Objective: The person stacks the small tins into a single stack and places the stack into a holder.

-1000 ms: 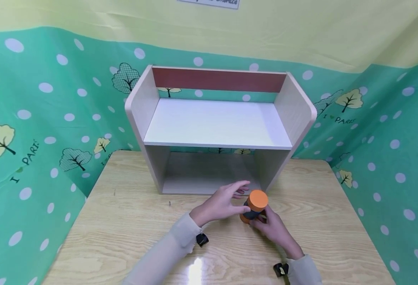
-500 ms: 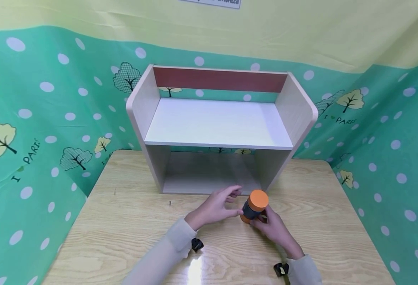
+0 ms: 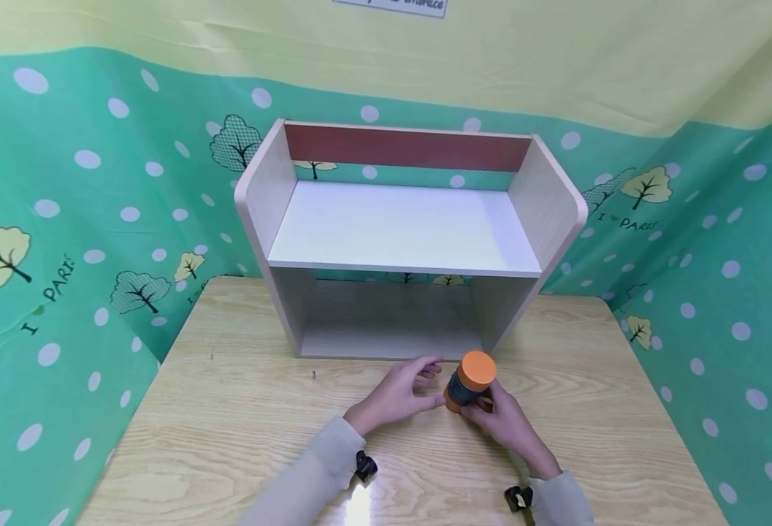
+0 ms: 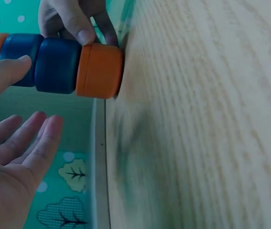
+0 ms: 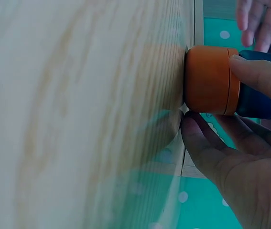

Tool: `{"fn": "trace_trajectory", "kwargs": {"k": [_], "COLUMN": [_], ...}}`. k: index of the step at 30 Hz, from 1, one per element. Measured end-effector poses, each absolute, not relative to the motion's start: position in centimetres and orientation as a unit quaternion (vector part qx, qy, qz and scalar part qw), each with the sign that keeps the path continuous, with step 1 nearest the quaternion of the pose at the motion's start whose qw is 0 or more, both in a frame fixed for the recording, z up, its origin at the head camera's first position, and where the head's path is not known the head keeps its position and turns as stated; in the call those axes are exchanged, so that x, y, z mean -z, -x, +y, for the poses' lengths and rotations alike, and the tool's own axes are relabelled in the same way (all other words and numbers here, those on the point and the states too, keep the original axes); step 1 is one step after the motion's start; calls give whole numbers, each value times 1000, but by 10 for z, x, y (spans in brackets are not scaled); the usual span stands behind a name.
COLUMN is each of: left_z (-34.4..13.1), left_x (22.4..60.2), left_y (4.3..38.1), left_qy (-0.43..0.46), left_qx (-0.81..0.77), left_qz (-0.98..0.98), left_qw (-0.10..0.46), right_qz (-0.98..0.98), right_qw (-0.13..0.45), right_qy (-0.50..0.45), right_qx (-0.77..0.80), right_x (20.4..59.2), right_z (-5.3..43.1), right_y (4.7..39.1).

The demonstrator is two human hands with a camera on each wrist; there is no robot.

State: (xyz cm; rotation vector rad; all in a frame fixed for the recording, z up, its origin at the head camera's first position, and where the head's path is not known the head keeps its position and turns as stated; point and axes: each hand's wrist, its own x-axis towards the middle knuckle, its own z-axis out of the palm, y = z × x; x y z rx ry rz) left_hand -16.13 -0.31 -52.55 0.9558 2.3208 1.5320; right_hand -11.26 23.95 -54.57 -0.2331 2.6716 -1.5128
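An orange-and-dark-blue cylinder (image 3: 477, 370) stands upright on the table in front of the shelf's right side. The left wrist view shows orange bands at both ends of this cylinder (image 4: 56, 66) and two dark blue ones between. My right hand (image 3: 507, 422) holds it low on the right, the thumb (image 5: 257, 74) lying across the edge between orange and blue. To its left is my left hand (image 3: 395, 394), fingers spread and relaxed. Its thumb (image 4: 8, 71) overlaps a blue band in the left wrist view, with the other fingers apart from the cylinder.
A two-level shelf unit (image 3: 402, 226) with a reddish back strip stands behind the hands on the wood-grain table (image 3: 228, 424). Green dotted cloth (image 3: 83, 219) hangs behind and on both sides. Each wrist carries a small black camera (image 3: 518, 498).
My left hand has drawn slightly left and down, its thumb leaving the front of the cylinder for its left side. The right hand and the cylinder have stayed in place.
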Motion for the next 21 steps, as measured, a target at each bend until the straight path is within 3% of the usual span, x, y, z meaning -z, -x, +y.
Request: {"fn": "trace_trajectory", "kwargs": {"k": [21], "left_z": [14], "left_x": [547], "left_y": [162], "left_qy": [-287], "left_qx": [-549], "left_qz": [773], "left_qw": [135], "right_qz": [851], "right_qw": [37], "right_qy": [74], "right_qx": [519], "right_x": [543], "right_z": [241], "right_y": [111]}}
